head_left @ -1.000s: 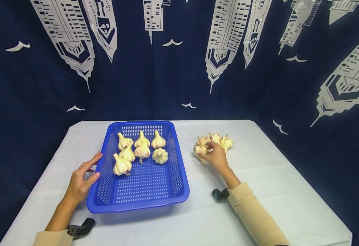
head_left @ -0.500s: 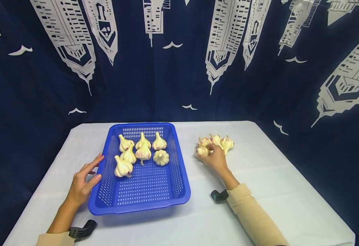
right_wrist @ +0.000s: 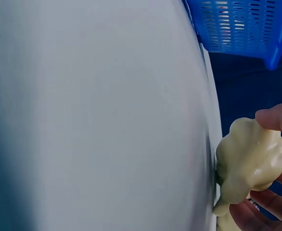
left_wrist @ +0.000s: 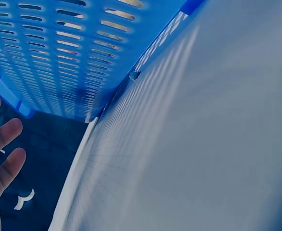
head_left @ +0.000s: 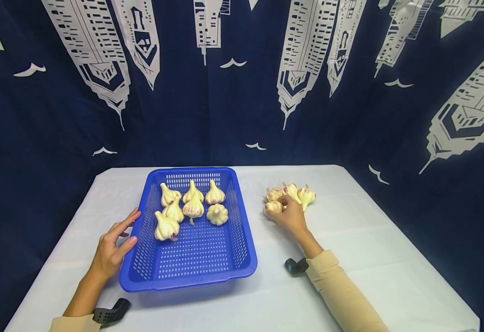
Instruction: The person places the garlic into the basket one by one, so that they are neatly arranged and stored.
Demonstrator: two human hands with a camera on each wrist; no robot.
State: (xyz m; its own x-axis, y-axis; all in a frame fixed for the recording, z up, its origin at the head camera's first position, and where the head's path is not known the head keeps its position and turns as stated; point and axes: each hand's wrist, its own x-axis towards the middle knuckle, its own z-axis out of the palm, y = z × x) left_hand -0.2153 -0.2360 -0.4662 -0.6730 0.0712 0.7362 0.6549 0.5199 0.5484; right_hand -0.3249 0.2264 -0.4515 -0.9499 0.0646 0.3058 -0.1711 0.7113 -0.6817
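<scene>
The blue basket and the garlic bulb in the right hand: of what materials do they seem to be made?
Blue basket: probably moulded plastic with a smooth finish, judging by its even colour and regular slots. Garlic bulb: perhaps a plastic or foam imitation; its lobes look smooth, slightly glossy, without visible papery skin. Real garlic remains possible.
</scene>
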